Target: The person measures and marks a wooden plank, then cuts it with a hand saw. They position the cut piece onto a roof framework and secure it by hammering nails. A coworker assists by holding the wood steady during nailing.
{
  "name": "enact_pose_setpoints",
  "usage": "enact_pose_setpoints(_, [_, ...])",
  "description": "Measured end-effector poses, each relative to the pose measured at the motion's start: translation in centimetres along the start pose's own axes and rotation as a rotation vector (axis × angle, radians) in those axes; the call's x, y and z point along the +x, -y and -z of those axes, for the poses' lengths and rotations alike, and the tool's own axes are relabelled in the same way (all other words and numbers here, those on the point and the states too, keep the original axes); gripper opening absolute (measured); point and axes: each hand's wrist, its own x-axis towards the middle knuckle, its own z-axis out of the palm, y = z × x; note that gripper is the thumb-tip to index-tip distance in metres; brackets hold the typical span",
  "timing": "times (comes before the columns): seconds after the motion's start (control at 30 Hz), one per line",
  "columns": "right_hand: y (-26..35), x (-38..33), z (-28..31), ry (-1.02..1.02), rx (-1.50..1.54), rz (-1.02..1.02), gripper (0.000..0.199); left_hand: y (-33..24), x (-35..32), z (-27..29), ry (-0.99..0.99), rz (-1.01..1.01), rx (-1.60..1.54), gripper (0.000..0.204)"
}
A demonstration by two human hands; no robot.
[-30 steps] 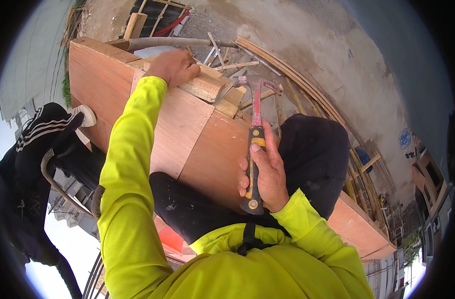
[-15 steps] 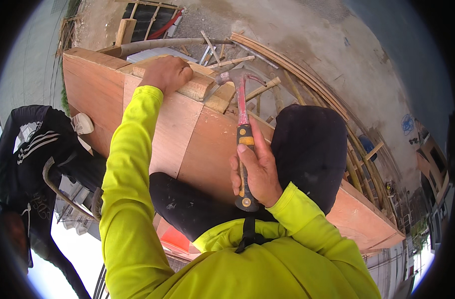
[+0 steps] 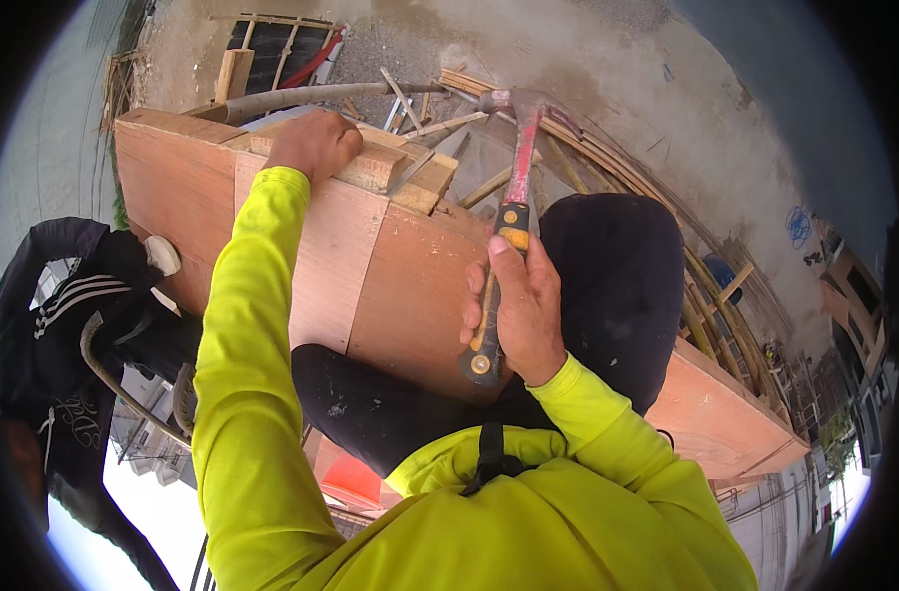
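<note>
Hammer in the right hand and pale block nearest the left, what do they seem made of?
Hammer: head probably steel, dull grey and worn; neck likely metal with scuffed red paint; black-and-yellow grip perhaps rubber or plastic, looking matte. Pale block: apparently raw timber, rough and unpainted, its yellowish wood colour showing.

Hammer [image 3: 513,217] now tilted right, head [image 3: 528,101] farther from wood blocks [image 3: 376,169].
</note>
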Motion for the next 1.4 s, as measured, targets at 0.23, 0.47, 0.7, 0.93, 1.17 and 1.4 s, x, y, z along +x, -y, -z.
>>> enact_pose_setpoints(0.23, [-2.0,-0.6,-0.2,0.258,-0.006,-0.335,0.016,0.2,0.1,-0.4,0.005,-0.004,0.019,0.042])
enact_pose_setpoints(0.47, [-0.4,0.3,0.2,-0.181,0.197,0.294,0.019,0.6,0.7,0.0,-0.059,-0.052,-0.034,0.044])
enact_pose_setpoints(0.7, [0.5,0.9,0.7,0.181,-0.285,-0.16,0.017,0.1,0.4,0.2,-0.074,-0.052,-0.031,0.042])
enact_pose_setpoints(0.93, [1.4,2.4,0.9,0.083,-0.4,-0.056,0.02,0.3,0.2,-0.2,-0.027,0.007,-0.023,0.041])
enact_pose_setpoints(1.17, [3.6,3.8,0.5,0.091,-0.251,0.316,0.018,0.1,0.1,0.2,0.026,0.002,-0.039,0.042])
enact_pose_setpoints(1.4, [3.9,4.6,0.5,0.331,-0.714,-0.01,0.016,0.0,0.3,0.2,0.073,0.053,-0.043,0.043])
